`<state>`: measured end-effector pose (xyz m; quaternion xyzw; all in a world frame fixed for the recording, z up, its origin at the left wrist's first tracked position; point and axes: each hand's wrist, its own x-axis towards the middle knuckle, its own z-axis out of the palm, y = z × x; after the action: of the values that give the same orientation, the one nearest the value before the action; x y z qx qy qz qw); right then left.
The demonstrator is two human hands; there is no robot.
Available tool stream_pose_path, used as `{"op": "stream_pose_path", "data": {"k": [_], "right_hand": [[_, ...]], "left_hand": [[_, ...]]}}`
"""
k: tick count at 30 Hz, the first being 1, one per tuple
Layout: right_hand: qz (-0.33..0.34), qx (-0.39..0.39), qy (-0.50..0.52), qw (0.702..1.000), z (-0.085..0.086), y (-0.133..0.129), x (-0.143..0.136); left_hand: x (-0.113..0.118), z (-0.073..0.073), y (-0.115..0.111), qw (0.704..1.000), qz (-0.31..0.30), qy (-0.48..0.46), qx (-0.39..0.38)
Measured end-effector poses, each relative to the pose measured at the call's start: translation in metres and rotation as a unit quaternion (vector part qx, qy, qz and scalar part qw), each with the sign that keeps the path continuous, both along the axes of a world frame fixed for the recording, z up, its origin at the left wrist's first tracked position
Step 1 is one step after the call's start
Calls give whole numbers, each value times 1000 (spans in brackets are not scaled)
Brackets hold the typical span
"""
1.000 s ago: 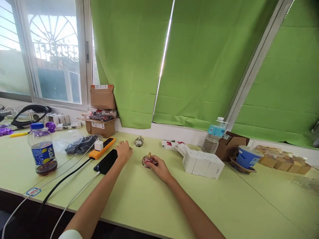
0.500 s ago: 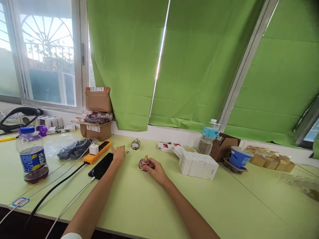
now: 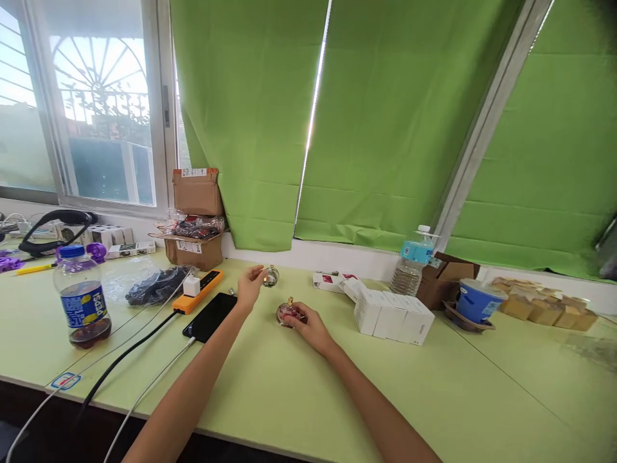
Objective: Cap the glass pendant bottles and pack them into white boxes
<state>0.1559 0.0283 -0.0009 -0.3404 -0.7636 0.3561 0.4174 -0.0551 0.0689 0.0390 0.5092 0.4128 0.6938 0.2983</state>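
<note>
My right hand (image 3: 311,326) is closed around a small round glass bottle (image 3: 286,313) with pinkish contents and a gold-coloured top, which sits on the table. Farther back stands a second small round glass bottle (image 3: 271,276) with a gold-coloured top. My left hand (image 3: 250,287) reaches just beside that one, fingers stretched toward it and partly bent; nothing shows in them. Whether the fingertips touch the bottle I cannot tell. A small silvery piece (image 3: 232,292) lies left of my left hand, by the upper end of a black phone (image 3: 211,317).
Left are an orange power strip (image 3: 198,291), cables, a cola bottle (image 3: 83,302) and an open cardboard box (image 3: 196,251). Right stand white boxes (image 3: 393,317), a water bottle (image 3: 411,263), a blue tub (image 3: 477,302) and several small brown boxes (image 3: 544,308). Green curtains hang behind.
My left hand has moved right, from beside the power strip to the rear bottle. A silvery piece now shows near the phone. My right hand stays on its bottle; the view has shifted slightly.
</note>
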Motion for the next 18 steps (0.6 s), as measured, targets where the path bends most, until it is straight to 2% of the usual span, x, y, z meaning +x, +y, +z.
{"op": "stream_pose_path", "data": {"k": [4,11,18], "right_hand": [[-12,9,-12,1000,0,0,1],[-18,10,-20,1000,-1,2,2],[-20,14,-20,999,-3,4,2]], "left_hand": [[24,-4,-12,993,-84,-87,-16],[41,6,-29,964,-155,-215,-8],[60,10,-39,980,-158,-112,42]]}}
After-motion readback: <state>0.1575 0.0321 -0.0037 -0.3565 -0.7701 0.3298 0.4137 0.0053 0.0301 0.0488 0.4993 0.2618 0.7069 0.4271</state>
